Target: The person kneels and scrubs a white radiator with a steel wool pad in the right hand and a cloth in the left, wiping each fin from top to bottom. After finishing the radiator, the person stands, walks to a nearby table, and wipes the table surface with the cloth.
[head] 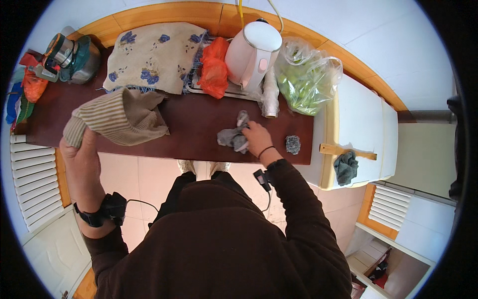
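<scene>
My left hand (84,147) grips the cuffed end of a beige-and-white striped knit piece (112,116), perhaps a hat or a sleeve, at the left front of a dark red-brown table (190,127). The rest of the knit fans out to the right over the tabletop. Right of the middle, my right hand (258,140) has its fingers on a crumpled grey cloth (232,137) lying on the table; the fingertips are partly hidden in its folds. A grey wire scouring pad (293,144) lies just right of this hand.
Along the back are a flowered cloth (153,56), a red plastic bag (214,69), a white electric kettle (250,56), a plastic-film roll (270,93) and a bag of greens (308,78). A steel pot (84,61) stands far left. A white chest (360,127) at right bears a wooden-handled brush (332,149) and dark rag (345,168).
</scene>
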`<state>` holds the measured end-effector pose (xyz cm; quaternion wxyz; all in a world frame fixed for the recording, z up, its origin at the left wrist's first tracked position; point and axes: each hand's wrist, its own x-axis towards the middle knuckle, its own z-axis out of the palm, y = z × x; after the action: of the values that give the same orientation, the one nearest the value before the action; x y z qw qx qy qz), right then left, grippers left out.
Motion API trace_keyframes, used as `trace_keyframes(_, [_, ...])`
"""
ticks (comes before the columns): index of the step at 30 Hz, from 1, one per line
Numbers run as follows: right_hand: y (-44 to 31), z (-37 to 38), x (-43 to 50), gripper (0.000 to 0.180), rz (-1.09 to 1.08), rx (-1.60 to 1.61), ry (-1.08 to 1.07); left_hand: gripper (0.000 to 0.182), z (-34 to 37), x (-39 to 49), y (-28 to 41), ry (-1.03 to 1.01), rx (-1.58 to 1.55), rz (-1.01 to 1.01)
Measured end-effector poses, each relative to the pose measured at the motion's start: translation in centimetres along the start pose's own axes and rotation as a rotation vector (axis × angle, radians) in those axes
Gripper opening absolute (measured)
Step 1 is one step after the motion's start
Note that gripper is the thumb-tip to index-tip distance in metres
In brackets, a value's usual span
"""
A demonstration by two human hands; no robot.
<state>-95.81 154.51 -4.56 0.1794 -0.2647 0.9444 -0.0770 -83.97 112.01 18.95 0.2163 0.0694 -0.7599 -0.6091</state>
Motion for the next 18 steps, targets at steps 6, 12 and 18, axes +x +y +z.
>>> trace_keyframes(6, [2.1, -8.6, -1.8, 0.055, -0.032, -0.002, 0.129, 0.022, 1.4, -0.3, -2.3, -0.03, -0.048, -0.05])
trace_keyframes(12, [0.7, -16.5, 7.4, 0.061, 0.402, 1.104, 0.319, 0.024, 1.5, -1.2, -2.4, -0.08, 0.042, -0.095])
trace_keyframes(18, [-0.2, -18.1, 9.9, 0.054, 0.426, 1.314, 0.263, 0.023, 0.4, -2.9, -2.9, -0.03, 0.009, -0.122])
